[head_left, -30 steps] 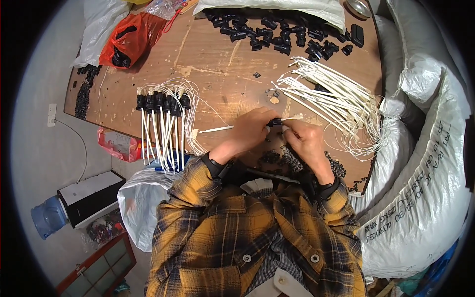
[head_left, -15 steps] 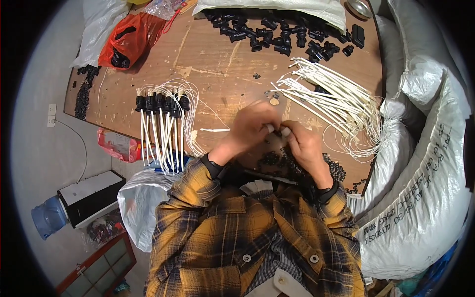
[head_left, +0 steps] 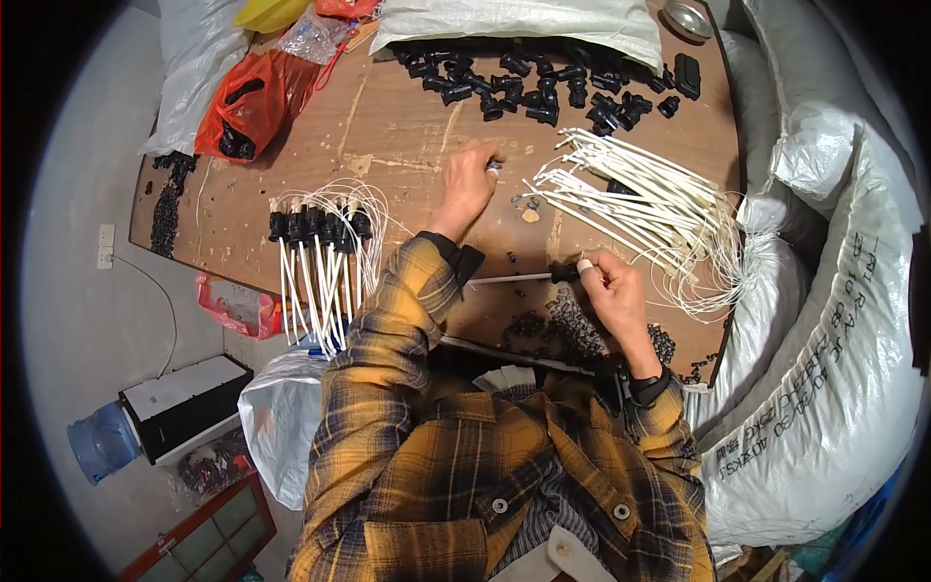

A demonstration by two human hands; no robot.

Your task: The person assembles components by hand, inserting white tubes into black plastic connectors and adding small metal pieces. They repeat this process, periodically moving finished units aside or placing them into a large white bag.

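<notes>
The table is bare brown wood, scuffed, stained and matt. On it, the black caps look like dull moulded plastic, and beside them the white cables have a smooth, faintly glossy plastic skin. At the table's left edge an orange bag is thin shiny plastic film; the sacks at its right are coarse woven plastic. The shirt is soft checked cloth.

Packaging: a large white woven sack with dark printing beside the table's right edge, and a red plastic bag on the wooden table's far left corner. A clear crinkled plastic packet lies just behind the red bag, and a white plastic bag sits on the floor below the table.
</notes>
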